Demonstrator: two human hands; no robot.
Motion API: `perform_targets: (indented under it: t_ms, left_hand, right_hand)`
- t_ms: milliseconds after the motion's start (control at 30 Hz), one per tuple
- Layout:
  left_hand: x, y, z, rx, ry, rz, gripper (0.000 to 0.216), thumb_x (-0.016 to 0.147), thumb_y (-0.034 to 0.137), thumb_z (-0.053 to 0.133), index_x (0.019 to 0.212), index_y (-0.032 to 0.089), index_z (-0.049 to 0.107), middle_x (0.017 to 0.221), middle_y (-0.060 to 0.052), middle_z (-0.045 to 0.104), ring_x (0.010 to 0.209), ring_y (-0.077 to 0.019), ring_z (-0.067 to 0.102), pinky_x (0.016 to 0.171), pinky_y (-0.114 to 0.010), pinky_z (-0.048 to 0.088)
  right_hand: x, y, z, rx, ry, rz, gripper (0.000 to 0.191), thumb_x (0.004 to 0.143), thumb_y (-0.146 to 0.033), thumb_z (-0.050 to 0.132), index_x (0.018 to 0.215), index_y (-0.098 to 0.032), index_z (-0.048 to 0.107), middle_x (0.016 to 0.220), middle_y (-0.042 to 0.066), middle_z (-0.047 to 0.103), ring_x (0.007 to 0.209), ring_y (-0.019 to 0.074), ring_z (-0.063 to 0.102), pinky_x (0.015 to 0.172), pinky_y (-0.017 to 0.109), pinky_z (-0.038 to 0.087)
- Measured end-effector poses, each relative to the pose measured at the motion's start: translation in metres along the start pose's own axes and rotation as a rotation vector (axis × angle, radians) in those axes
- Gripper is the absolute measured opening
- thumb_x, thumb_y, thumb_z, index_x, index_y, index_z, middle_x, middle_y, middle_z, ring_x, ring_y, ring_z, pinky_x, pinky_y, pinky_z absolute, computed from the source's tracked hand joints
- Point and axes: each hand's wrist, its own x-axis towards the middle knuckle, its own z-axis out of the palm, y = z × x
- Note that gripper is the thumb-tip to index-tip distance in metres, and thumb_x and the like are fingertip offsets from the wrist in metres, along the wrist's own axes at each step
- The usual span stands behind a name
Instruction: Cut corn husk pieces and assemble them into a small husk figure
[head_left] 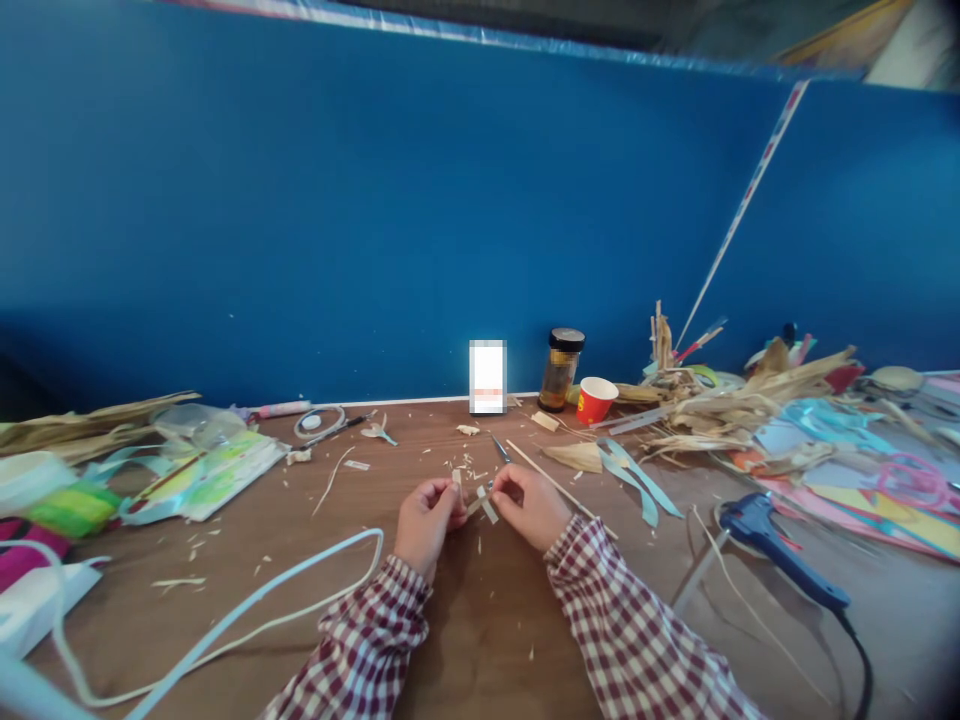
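Note:
My left hand [429, 518] and my right hand [529, 505] meet over the middle of the brown table [480, 620], both in checked sleeves. Their fingers pinch a small pale strip of dried husk [480, 500] held between them. A bit of the strip sticks up above my left fingers and another hangs down by my right thumb. My right hand also grips a thin grey-tipped tool [501, 450] that points away from me. Small husk shavings [465, 462] lie scattered just beyond the hands.
A blue glue gun [780, 552] with its black cord lies at the right. A red paper cup [596, 400] and an amber jar [561, 370] stand by the blue wall. Dried husks [742, 405], coloured scissors and paper crowd the right; packets and a pale-blue band [247, 610] lie left.

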Motion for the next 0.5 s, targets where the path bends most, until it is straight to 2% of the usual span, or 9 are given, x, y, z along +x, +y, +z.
perform_targets:
  t_ms: [200, 333, 500]
  left_hand:
    - [-0.004, -0.001, 0.002, 0.064, -0.106, 0.021, 0.027, 0.062, 0.037, 0.066, 0.070, 0.013, 0.058, 0.051, 0.002, 0.057, 0.045, -0.0069, 0.049, 0.046, -0.017, 0.042]
    - [-0.007, -0.001, 0.005, 0.117, -0.168, 0.022, 0.025, 0.063, 0.037, 0.065, 0.069, 0.013, 0.059, 0.042, 0.004, 0.052, 0.038, -0.0068, 0.044, 0.040, -0.017, 0.037]
    - [-0.008, -0.002, 0.005, 0.150, -0.216, 0.083, 0.023, 0.065, 0.035, 0.063, 0.069, 0.012, 0.062, 0.043, 0.005, 0.049, 0.036, -0.0047, 0.038, 0.037, -0.016, 0.029]
  right_hand:
    - [-0.001, -0.015, 0.000, 0.258, -0.024, 0.003, 0.003, 0.075, -0.020, 0.047, 0.075, -0.018, 0.050, 0.064, -0.003, 0.051, 0.057, 0.0091, 0.046, 0.053, 0.020, 0.039]
    - [-0.001, -0.015, 0.005, 0.359, -0.013, 0.019, 0.003, 0.075, -0.021, 0.049, 0.075, -0.018, 0.050, 0.065, -0.004, 0.050, 0.057, 0.0086, 0.045, 0.053, 0.020, 0.038]
    - [0.001, -0.012, 0.008, 0.484, -0.040, 0.048, 0.009, 0.076, -0.025, 0.051, 0.081, -0.017, 0.052, 0.068, -0.002, 0.054, 0.059, 0.0088, 0.049, 0.056, 0.021, 0.039]
